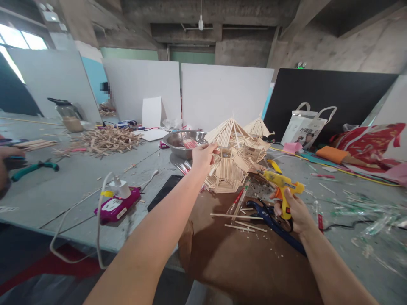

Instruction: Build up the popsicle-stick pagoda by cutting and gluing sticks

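A pavilion-like model built of thin wooden sticks stands in front of me, with a pointed roof on top and a second, smaller peak behind it. At the left lower edge of that roof, my left hand is closed with the fingertips pinching it. My right hand grips a yellow hot glue gun by its handle, the nozzle pointing left at the model's right side. Below the gun lie blue-handled pliers and several loose sticks on a brown board.
Behind my left hand sits a metal bowl; a pile of sticks lies farther left. A purple power strip with a white cable is near the front edge. Another person's hand is by green pliers. Plastic wrappers litter the right.
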`<state>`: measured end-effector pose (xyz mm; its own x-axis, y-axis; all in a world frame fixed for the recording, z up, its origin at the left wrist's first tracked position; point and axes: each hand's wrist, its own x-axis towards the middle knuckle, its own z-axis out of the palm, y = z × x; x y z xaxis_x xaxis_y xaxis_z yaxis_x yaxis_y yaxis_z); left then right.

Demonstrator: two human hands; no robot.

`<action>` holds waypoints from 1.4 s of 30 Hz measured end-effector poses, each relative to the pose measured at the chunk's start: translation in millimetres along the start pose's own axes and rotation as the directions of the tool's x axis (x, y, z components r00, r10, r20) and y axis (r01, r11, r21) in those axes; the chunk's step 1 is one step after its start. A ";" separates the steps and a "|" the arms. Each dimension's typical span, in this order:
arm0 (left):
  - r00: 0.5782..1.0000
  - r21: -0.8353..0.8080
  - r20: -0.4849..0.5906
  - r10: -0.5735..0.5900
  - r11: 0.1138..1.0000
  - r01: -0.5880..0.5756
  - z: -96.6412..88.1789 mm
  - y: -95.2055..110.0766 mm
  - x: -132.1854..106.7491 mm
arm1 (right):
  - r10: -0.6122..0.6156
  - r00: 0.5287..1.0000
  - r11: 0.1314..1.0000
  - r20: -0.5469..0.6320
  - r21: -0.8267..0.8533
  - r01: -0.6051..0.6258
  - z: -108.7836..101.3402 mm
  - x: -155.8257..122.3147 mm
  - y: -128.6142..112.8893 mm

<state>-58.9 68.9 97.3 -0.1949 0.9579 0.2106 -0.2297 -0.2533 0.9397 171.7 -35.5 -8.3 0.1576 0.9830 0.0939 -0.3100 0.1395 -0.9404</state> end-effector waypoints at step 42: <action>0.997 -0.089 0.044 -0.071 0.993 0.075 -0.2 1.3 -2.0 | -0.019 1.000 0.999 0.013 -0.035 0.020 -1.0 -0.9 0.4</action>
<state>-59.0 66.6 98.0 -0.1360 0.9785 0.1549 -0.3275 -0.1920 0.9251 172.3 -36.4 -9.1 0.1516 0.9816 0.1163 -0.2742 0.1549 -0.9491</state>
